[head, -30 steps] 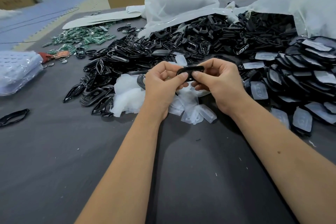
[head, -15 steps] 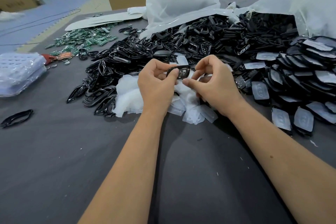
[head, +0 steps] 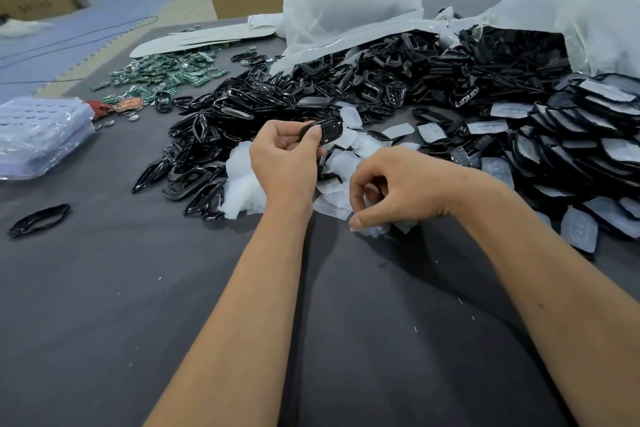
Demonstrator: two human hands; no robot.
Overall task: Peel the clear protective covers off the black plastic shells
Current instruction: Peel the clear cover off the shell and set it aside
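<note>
The left hand (head: 287, 163) pinches one black shell (head: 329, 130) between thumb and forefinger, raised off the tabletop (head: 104, 305) just above the heap of discarded covers. The shell looks bare of film, with button openings showing on the face turned toward the camera, so this piece reads as stripped. Its long axis appears to run roughly left to right with a slight upward tilt toward the far right end, the near end buried in the fingertips; how it is rolled about that axis is hard to tell. The right hand (head: 391, 191), lower and nearer the person than the left, is curled with its thumb and forefinger closed on a clear peeled cover (head: 372, 227), held just over the near edge of the pile of peeled covers (head: 242, 180) that lies beneath and between both hands. By my reading the cover is about to be dropped there and the shell set aside with the finished ones. As for progress: to the left of the left hand and beyond it sits a large heap of stripped black shells (head: 214, 135), which suggests a good deal is done. To the right of the right hand a stack of film-covered shells (head: 588, 149) still carries pale covers, layered and many, so plenty is left. Farther off, beyond both hands, more black parts spill from a white plastic bag (head: 346, 14); whether those need peeling cannot be told from here.
</note>
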